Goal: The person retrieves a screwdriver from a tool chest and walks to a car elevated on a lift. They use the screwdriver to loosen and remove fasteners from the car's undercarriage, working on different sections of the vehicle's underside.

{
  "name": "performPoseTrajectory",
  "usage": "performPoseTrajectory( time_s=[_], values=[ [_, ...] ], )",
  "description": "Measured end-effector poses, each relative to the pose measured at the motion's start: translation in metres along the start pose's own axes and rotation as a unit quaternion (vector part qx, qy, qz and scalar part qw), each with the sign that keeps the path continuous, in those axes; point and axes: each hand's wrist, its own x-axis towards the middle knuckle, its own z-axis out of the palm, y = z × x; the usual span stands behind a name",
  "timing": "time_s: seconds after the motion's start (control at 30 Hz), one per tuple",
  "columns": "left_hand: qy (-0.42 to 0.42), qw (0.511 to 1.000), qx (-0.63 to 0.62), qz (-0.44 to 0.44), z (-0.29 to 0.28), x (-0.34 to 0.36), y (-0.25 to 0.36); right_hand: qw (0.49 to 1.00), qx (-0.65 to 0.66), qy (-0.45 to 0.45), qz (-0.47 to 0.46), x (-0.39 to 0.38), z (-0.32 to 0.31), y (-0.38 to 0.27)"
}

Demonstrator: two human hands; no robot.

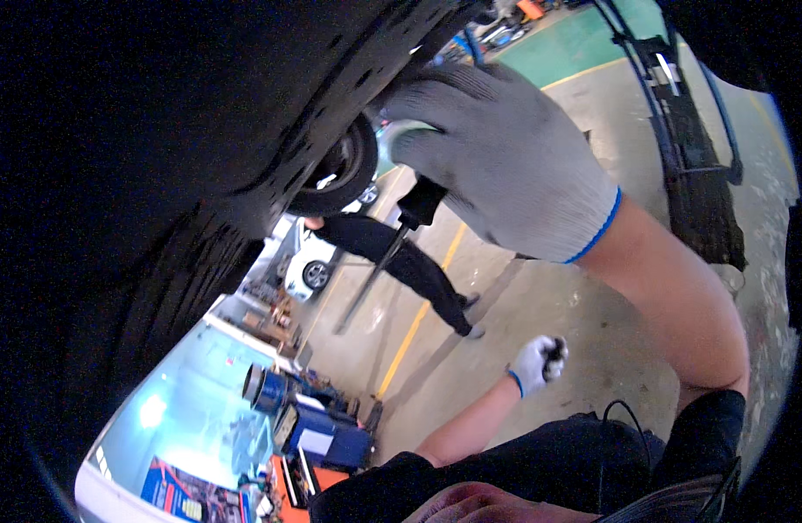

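Large in the upper middle is my right hand (506,157), in a white knit glove with a blue cuff edge. It is closed round the black handle of a screwdriver (421,202), whose thin metal shaft points down and to the left. The glove's fingertips reach against the dark vehicle underside (270,131), where shadow hides what they touch. My left hand (532,364), gloved the same way, is held lower down near my body. Its fingers are wrapped round a small dark object (554,356), too small to make out.
A tyre (363,166) shows beside the dark underside. Beyond it a person in dark trousers (392,257) stands on the floor near a white car (309,272). A blue tool cabinet (331,438) stands at the lower left. Black metal equipment (702,205) is on the right.
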Motion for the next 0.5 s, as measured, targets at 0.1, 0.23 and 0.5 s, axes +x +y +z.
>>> performPoseTrajectory(
  time_s=[0.1,0.23,0.5],
  values=[
    [-0.026,0.999,0.019,-0.024,-0.048,-0.022,-0.045,0.998,-0.043,0.026,-0.049,0.024,0.015,-0.018],
    [0.026,0.998,0.040,-0.042,-0.058,-0.037,-0.060,0.988,-0.043,0.102,-0.106,0.040,0.034,0.010],
    [0.036,0.987,0.149,-0.050,-0.152,-0.043,-0.066,0.994,-0.055,0.069,-0.058,0.054,0.072,-0.051]
  ],
)
